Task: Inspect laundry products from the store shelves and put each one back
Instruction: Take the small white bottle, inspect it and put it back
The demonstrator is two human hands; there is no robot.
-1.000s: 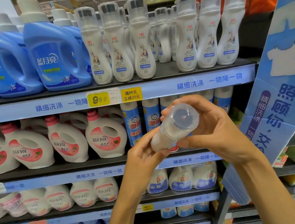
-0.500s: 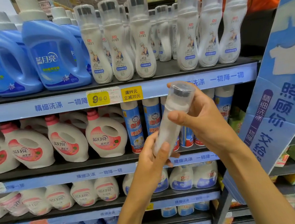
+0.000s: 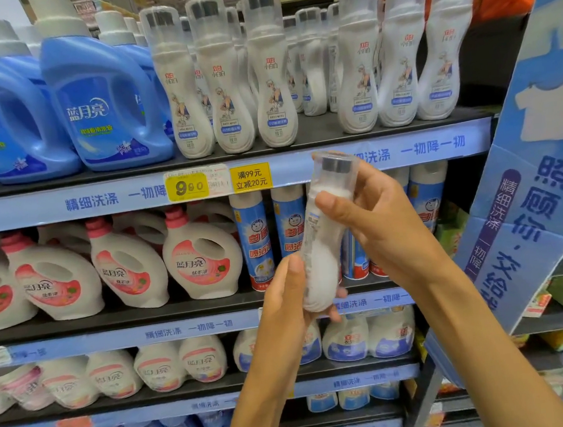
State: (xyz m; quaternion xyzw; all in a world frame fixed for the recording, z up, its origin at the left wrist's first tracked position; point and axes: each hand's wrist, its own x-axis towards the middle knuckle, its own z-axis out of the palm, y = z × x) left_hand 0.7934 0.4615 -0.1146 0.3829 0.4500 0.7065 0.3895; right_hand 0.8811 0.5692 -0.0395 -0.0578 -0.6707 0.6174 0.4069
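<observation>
While the top shelf (image 3: 301, 137) shows an open gap in its row of matching white bottles, between the left trio and the right trio, the step in hand looks like inspection nearing the put-back. The next move likely calls for lifting over the shelf's front lip into that gap, between close neighbours. The right hand (image 3: 385, 225) grips the white bottle (image 3: 323, 243) near its clear cap, upright before the middle shelf; the left hand (image 3: 290, 300) holds its base.

Dark store shelves (image 3: 317, 133) with blue edge strips (image 3: 97, 202), a yellow price tag (image 3: 187, 187), blue cardboard end panel (image 3: 535, 159) at right.
</observation>
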